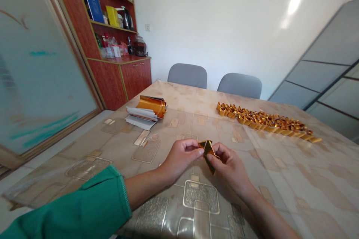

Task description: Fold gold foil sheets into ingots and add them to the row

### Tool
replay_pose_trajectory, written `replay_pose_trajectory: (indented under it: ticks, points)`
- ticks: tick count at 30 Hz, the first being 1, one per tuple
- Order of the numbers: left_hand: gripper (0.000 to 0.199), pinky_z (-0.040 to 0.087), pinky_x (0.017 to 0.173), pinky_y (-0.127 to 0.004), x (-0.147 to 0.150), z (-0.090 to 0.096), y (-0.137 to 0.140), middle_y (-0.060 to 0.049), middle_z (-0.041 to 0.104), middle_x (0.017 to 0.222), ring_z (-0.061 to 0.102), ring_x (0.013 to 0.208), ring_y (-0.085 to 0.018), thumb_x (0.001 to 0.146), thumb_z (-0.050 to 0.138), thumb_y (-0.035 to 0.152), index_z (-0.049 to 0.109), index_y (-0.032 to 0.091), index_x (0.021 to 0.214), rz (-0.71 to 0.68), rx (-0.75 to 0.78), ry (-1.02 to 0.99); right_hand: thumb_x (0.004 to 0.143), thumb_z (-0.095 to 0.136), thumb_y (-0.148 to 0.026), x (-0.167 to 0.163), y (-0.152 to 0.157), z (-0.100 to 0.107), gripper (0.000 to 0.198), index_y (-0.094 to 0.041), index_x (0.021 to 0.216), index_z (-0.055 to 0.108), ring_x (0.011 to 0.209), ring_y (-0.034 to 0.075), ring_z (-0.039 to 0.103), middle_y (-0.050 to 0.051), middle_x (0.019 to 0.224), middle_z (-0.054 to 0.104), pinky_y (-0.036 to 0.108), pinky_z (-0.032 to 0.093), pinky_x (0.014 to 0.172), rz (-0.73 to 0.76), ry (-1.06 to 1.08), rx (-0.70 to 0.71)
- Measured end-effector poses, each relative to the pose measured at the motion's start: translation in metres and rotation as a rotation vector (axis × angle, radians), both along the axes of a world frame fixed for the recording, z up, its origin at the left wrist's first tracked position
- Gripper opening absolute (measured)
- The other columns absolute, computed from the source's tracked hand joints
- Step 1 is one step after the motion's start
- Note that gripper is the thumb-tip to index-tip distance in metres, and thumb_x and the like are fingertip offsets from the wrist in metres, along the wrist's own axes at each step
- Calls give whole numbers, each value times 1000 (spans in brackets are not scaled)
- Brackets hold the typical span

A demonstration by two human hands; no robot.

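Between both hands, above the near middle of the table, is a partly folded piece of shiny gold foil paper (208,148) with pointed corners. My left hand (183,155) pinches its left side between thumb and fingers. From the other side my right hand (227,161) grips it, the thumb pressed on its face and the fingers behind. A stack of curled gold foil sheets (153,105) with white backs lies to the left, beyond my left hand. Rows of folded gold foil pieces (266,120) stand packed together at the far right.
A patterned plastic tablecloth (200,198) covers the table. Two grey chairs (187,75) stand along its far side. A red-brown cabinet (136,76) with bottles and a kettle is at the back left, near a frosted glass door (36,63).
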State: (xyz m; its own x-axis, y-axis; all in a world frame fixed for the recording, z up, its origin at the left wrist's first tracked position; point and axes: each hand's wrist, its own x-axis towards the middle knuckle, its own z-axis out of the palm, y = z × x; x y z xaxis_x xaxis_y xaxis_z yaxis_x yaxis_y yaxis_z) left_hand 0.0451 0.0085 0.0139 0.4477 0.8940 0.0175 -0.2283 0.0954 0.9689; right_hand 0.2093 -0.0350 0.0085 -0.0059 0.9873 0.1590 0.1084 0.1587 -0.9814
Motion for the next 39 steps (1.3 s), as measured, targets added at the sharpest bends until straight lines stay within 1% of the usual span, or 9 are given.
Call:
replay_pose_trajectory:
  ticks: [3, 6, 10, 14, 19, 25, 32, 36, 39]
  points:
    - [16, 43, 64, -25, -4, 1, 3, -1, 65, 66, 57, 61, -12, 70, 75, 28, 66, 15, 71, -14, -167, -31, 87, 63, -49, 0, -3, 5, 28, -23, 79, 64, 64, 17, 52, -1, 68, 59, 28, 41, 61, 1, 34, -8]
    - [16, 45, 65, -24, -9, 0, 8, -1, 67, 69, 60, 61, -11, 69, 75, 25, 62, 16, 74, -35, -357, -61, 92, 57, -41, 7, -3, 6, 20, -28, 103, 66, 72, 20, 57, 0, 77, 62, 31, 45, 67, -54, -46, 63]
    - [14, 45, 63, -23, -11, -3, 12, 1, 65, 67, 59, 58, -9, 69, 71, 23, 61, 16, 75, -104, -443, -46, 89, 61, -22, 16, -2, 0, 43, -34, 130, 57, 88, 21, 59, 4, 104, 65, 35, 47, 81, 72, -335, 293]
    - [13, 45, 60, -23, -10, -5, 12, 0, 65, 65, 59, 56, -9, 68, 70, 21, 63, 14, 76, -173, -462, -19, 89, 63, -19, 19, -2, -1, 34, -36, 117, 69, 94, 23, 60, 5, 103, 64, 35, 49, 79, 229, -472, 411]
    - [8, 44, 60, -22, -11, -6, 11, -1, 66, 64, 60, 55, -9, 71, 68, 18, 65, 13, 76, -176, -461, -4, 89, 65, -20, 24, 1, 5, 33, -41, 113, 73, 79, 21, 59, 3, 85, 62, 34, 48, 66, 228, -540, 536]
    - [14, 45, 61, -23, -13, -5, 19, -2, 70, 65, 61, 55, -9, 72, 75, 19, 62, 14, 74, -98, -420, -5, 90, 64, -20, 34, 4, 11, 36, -45, 115, 71, 75, 21, 53, 2, 78, 58, 35, 44, 64, 217, -686, 649]
    - [7, 49, 64, -23, -13, -1, 18, -4, 73, 76, 66, 61, -10, 76, 70, 14, 65, 13, 80, -123, -470, -48, 93, 51, -12, 40, 1, 11, 51, -33, 139, 51, 111, 23, 53, 8, 120, 54, 38, 48, 90, 202, -677, 574]
    - [1, 48, 62, -21, -14, -1, 16, -3, 72, 74, 64, 59, -8, 78, 66, 14, 66, 13, 79, -189, -521, -60, 92, 51, -9, 37, 0, 10, 46, -31, 132, 55, 113, 22, 53, 8, 120, 53, 36, 48, 92, 221, -673, 598]
    - [2, 48, 62, -22, -13, -2, 13, -2, 70, 67, 63, 57, -9, 77, 66, 13, 67, 13, 78, -242, -540, -40, 91, 59, -13, 34, -1, 11, 27, -30, 111, 67, 103, 21, 56, 6, 111, 57, 33, 50, 83, 236, -660, 624]
